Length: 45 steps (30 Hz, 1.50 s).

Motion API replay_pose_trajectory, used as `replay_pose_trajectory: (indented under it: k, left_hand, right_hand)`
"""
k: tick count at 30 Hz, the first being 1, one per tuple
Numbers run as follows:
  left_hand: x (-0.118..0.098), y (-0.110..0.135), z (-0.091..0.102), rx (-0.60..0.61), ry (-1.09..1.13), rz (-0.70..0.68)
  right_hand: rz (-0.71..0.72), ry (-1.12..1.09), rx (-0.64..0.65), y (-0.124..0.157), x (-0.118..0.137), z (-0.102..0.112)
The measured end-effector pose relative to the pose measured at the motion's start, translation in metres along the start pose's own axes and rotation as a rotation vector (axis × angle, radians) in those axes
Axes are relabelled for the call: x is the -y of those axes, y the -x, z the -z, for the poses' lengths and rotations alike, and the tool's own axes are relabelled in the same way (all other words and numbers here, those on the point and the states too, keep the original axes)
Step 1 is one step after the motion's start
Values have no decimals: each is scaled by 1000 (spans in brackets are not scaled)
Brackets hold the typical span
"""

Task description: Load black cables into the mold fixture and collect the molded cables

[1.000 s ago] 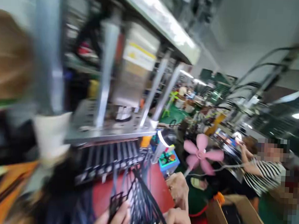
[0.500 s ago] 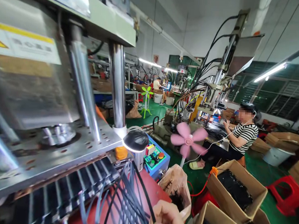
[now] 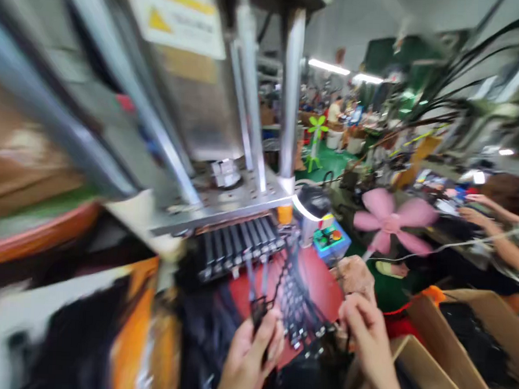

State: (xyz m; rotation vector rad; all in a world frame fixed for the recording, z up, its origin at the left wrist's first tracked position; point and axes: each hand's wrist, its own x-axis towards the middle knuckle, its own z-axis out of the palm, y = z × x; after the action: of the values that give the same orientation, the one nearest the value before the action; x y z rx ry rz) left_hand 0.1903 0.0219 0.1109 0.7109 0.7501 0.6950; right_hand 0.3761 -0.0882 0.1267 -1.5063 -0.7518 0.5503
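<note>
My left hand [image 3: 251,354] is closed around a small dark piece [image 3: 260,310] with thin strands; blur hides its exact kind. To its right, my right hand [image 3: 365,333] has its fingers pinched on what looks like a thin black cable, mostly hidden. Between and beyond both hands, a bundle of black cables [image 3: 297,301] with shiny ends fans over a red surface [image 3: 327,279]. A slotted black mould [image 3: 239,245] sits just behind, in front of the press's metal plate [image 3: 224,207].
The press's steel columns [image 3: 292,103] rise behind the mould. A lamp [image 3: 313,203] and a blue control box [image 3: 333,242] stand right of it. Farther right are a pink fan [image 3: 391,222], cartons [image 3: 427,319] of black parts and a co-worker's arm [image 3: 511,248].
The view has swung left and down, so the press appears farther right. Both my hands now show; before, only one was visible, pinching a black cable.
</note>
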Motion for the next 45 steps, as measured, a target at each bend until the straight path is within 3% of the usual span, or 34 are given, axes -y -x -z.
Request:
replay_pose_trajectory:
  k: [4, 11, 16, 21, 26, 34, 39, 42, 45]
  left_hand:
    - [-11, 10, -20, -26, -1, -35]
    - [-19, 12, -19, 18, -12, -49]
    - [-19, 14, -14, 43, 13, -65]
    - [-22, 15, -5, 46, 23, -106]
    - [-23, 15, 4, 46, 28, -137]
    - [-27, 11, 3, 12, 53, -110]
    - [-23, 9, 5, 16, 33, -100]
    - [-20, 9, 3, 4, 11, -78]
    - [-17, 9, -1, 4, 7, -28]
  right_hand:
    - [-168, -63, 170, -18, -11, 6]
    - [-252, -135, 302, -23, -6, -10]
    - [-216, -70, 274, -38, -12, -26]
    - [-142, 63, 328, -70, -49, -50]
    - [-51, 193, 353, -87, -72, -58]
    - [-16, 269, 368, -94, -74, -61]
    - [90, 517, 308, -103, -71, -61]
    - [135, 521, 274, -91, -56, -55]
    - [108, 377, 361, -61, -34, -45]
